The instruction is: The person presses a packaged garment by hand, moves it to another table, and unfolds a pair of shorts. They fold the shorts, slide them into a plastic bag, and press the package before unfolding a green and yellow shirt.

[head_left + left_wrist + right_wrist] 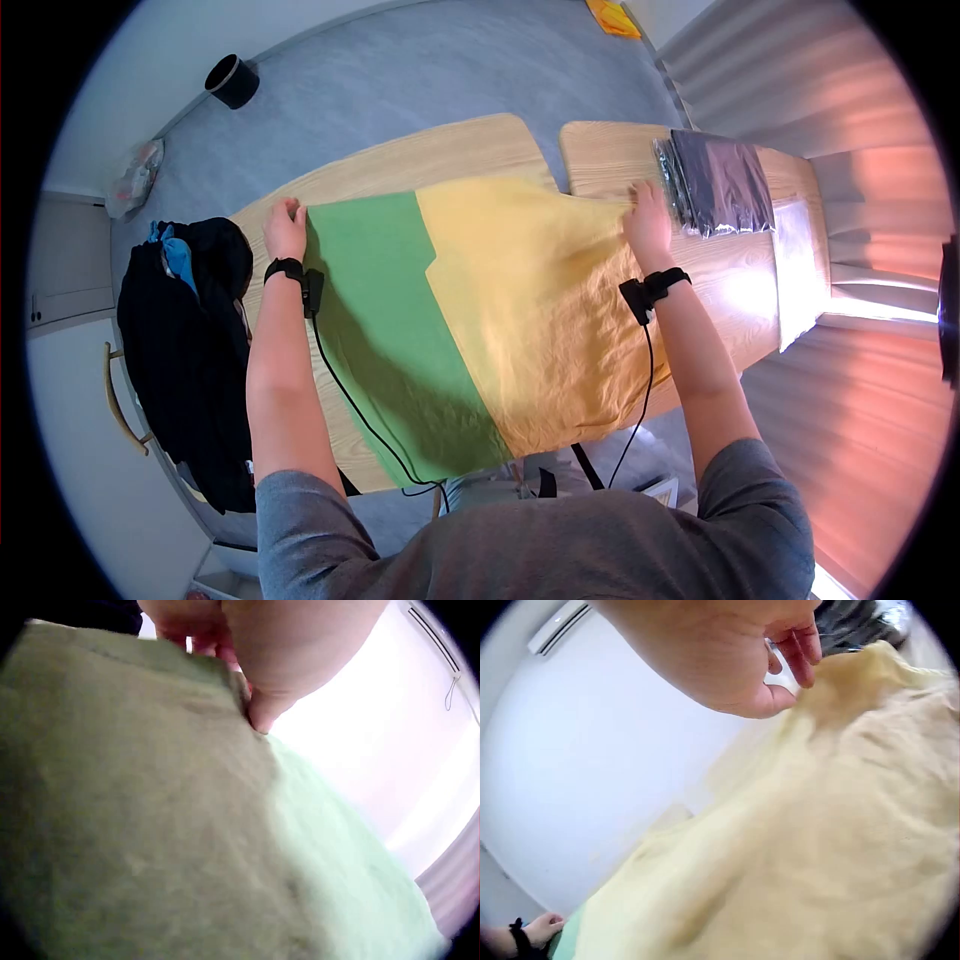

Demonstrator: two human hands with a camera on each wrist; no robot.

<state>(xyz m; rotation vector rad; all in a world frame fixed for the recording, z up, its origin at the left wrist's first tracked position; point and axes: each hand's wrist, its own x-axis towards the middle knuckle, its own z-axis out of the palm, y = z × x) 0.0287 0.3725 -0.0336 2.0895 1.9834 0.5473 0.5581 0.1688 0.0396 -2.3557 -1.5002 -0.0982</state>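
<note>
A large cloth, green on its left [370, 290] and yellow on its right [520, 290], is spread between my two hands over the wooden table. My left hand [286, 230] pinches its upper left corner; in the left wrist view the thumb [264, 712] presses on the green edge [330, 832], other fingers behind it. On the far right, my right hand [648, 222] pinches the yellow edge. The right wrist view shows the thumb [776, 699] and fingertips at a bunched part of the yellow fabric [840, 682]. Creases run through the lower yellow side.
Beside my right hand, a dark folded item in clear plastic [722, 185] lies on the wooden table [430, 150]. A shiny pale sheet [795, 275] is further right. Black clothing [185, 370] hangs over a chair at left. A black bin [232, 82] stands on the floor beyond.
</note>
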